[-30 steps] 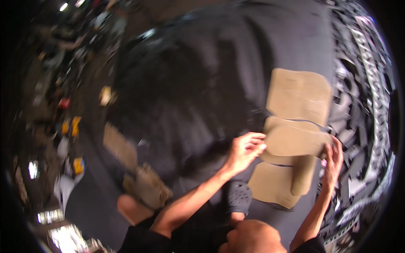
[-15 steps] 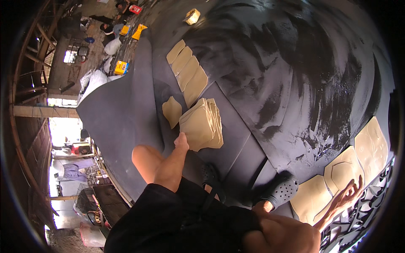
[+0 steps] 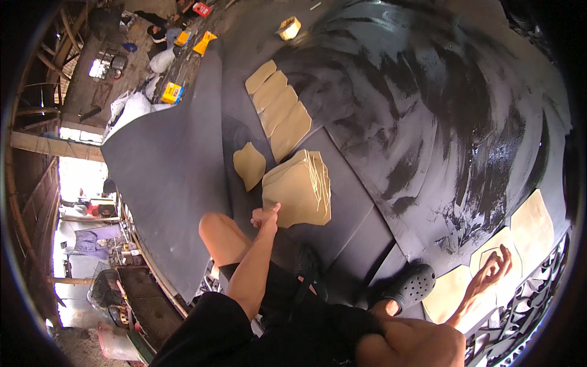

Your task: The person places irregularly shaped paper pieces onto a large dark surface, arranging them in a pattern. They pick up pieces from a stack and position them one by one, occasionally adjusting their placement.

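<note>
I find the biggest tan group, a row of three thin tan flat panels [image 3: 531, 221], along the lower right of the frame, with the right hand [image 3: 489, 271] over its middle panel. That hand's fingers stand apart and curved, holding nothing; I cannot tell whether they touch. A slanted row of four tan flat panels [image 3: 293, 129] lies above centre, well apart from both hands. The uneven stack of tan flat sheets [image 3: 290, 186], its pale edges fanned at the right, sits near centre with the left hand [image 3: 264, 217] at its lower-left edge. I see those fingers bunched there, but cannot tell whether they pinch it. One irregular tan piece [image 3: 249, 166] lies just left of the stack.

Under everything I see broad grey-black matt sheeting [image 3: 177, 159], streaked with dark, glossy smears [image 3: 471, 147] through the upper right. Black cut-out offcuts [image 3: 520, 312] crowd the lower right corner. A wooden beam [image 3: 55, 147] crosses the left edge, and another person [image 3: 158, 37] is at upper left.

For containers, I have a bulging white sack [image 3: 134, 109] at upper left, a pinkish-white bucket [image 3: 116, 341] and dark mesh basket [image 3: 104, 292] at lower left, a cream-yellow open tub [image 3: 288, 28] at top centre, and a yellow box [image 3: 172, 93] beside the sack. Their contents are too small to tell.
</note>
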Demonstrator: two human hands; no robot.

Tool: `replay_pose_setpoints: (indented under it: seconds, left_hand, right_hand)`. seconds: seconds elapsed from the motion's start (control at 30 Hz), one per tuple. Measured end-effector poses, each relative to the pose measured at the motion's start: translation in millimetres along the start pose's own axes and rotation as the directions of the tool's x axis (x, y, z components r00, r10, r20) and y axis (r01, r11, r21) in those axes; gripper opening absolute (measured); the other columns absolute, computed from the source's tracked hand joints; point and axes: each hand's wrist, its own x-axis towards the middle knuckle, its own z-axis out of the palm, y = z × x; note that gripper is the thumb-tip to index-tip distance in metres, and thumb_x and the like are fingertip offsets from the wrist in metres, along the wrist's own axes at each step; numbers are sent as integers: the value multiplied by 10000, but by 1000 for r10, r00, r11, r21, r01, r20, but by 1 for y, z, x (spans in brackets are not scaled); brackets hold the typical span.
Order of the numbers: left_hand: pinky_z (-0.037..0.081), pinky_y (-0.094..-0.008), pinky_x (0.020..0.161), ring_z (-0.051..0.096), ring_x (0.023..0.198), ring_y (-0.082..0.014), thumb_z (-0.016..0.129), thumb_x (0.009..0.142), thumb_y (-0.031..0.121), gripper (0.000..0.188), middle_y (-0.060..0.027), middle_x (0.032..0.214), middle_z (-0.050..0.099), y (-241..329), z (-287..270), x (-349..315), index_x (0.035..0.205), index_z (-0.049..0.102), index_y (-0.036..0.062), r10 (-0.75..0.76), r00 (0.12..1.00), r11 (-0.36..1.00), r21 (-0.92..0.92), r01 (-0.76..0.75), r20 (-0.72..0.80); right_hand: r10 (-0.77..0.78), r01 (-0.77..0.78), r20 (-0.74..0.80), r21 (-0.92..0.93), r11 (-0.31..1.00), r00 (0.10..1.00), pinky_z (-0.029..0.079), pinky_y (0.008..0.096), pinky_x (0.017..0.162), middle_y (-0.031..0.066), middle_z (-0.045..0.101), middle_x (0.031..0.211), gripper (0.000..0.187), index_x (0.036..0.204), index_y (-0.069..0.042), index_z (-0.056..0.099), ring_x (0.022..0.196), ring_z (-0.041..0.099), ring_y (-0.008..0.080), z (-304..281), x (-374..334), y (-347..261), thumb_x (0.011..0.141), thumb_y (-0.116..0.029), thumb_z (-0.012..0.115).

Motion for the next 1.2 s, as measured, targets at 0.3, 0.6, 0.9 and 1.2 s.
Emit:
replay_pose_setpoints:
  seconds: [0.3,0.6,0.9,1.2]
  left_hand:
    - [529,-444,714,618,741,-312,758,898,43,316,-97,996,693,41,-31,-129,1197,685,114,903,342,349,-21,-937,-260]
    - [593,-396,1022,691,1234,-310,807,910,51,599,-149,1407,647,107,-95,-438,1483,662,146,786,-617,-502,-551,-667,31]
    - [371,-477,1273,469,1521,-265,779,1044,195,825,-188,1614,524,139,53,-530,1714,312,74,496,-426,849,-525,57,756]
    - [599,-287,766,681,922,-118,751,959,-63,878,-48,1002,693,158,133,-644,1721,327,47,550,-626,233,-822,-520,552]
  right_hand:
    - [42,-56,259,45,997,965,577,408,1015,197,576,1479,479,1391,-60,656,1292,633,336,38,-1,-97,938,94,680]
    - [-444,520,493,-20,854,748,494,566,1151,146,780,1236,490,1310,-83,738,1246,709,380,-20,41,-168,838,52,740]
    - [449,-417,158,709,569,880,649,342,714,145,608,1422,573,1600,-22,465,1080,673,192,-82,59,-5,1093,-179,683]
    - [344,-240,-43,636,733,938,667,372,870,106,643,1398,501,1548,-65,533,1202,676,202,-116,113,82,1122,-309,630]
